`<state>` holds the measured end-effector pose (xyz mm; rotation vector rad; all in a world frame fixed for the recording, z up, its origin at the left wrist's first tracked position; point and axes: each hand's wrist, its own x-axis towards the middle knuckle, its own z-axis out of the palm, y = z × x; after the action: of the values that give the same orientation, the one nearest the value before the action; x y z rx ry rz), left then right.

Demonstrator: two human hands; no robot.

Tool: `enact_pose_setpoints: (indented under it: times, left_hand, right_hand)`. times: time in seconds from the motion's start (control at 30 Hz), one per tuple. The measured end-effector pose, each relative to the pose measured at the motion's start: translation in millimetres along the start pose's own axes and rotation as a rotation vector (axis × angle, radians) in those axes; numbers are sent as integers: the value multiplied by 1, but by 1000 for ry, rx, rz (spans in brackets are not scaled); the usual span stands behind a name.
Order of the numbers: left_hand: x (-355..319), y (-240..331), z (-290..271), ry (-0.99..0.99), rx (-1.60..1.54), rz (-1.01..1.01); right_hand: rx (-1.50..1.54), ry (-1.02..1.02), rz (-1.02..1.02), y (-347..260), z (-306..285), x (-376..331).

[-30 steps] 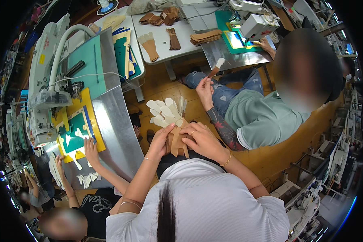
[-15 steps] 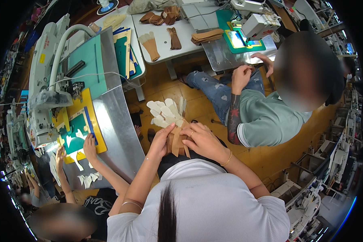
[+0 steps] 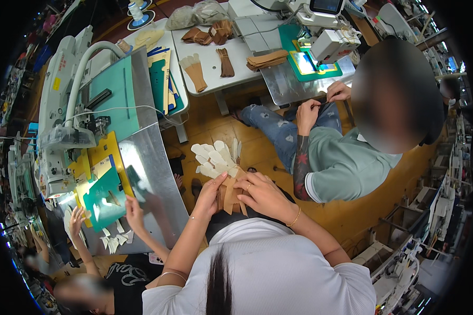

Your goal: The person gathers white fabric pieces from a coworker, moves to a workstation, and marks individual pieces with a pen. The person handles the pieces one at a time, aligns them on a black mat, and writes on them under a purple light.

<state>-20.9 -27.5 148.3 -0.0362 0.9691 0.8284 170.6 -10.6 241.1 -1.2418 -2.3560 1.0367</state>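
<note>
In front of my lap I hold a fanned bundle of tan-brown strips with cream, rounded ends (image 3: 215, 156), which look like leather or fabric pieces. The cream ends spread out away from me, while the brown parts sit between my hands. My left hand (image 3: 213, 193) is closed around the bundle's left side, with its thumb on top. From the right, my right hand (image 3: 263, 192) grips the brown part, fingers bent over a lighter tan strip (image 3: 229, 193). The lower ends of the brown strips are partly hidden by my fingers.
At left, a co-worker's hands hold a green template sheet (image 3: 102, 198) by a sewing machine (image 3: 63, 118). Another person (image 3: 347, 168) sits at right by a second machine (image 3: 333, 44). Similar brown bundles (image 3: 195, 72) lie on the white table (image 3: 231, 94) ahead.
My hands keep hold of the bundle with little movement. The left co-worker's green sheet is now tilted up off the yellow frame. The seated person's hands have moved.
</note>
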Motion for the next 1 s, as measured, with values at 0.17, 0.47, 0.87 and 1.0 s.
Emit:
enact_pose_setpoints:
  times: [0.17, 0.47, 0.87, 1.0]
  left_hand:
    - [-3, -2, 5, 19, -6, 12]
    - [-6, 3, 10, 13, 5, 20]
    - [15, -1, 0, 54, 14, 249]
    - [16, -2, 2, 44, -19, 227]
  right_hand:
    - [-14, -24, 12, -1, -3, -1]
    - [24, 23, -15, -2, -5, -6]
    - [56, -59, -11, -4, -6, -18]
    - [63, -85, -22, -3, -5, -21]
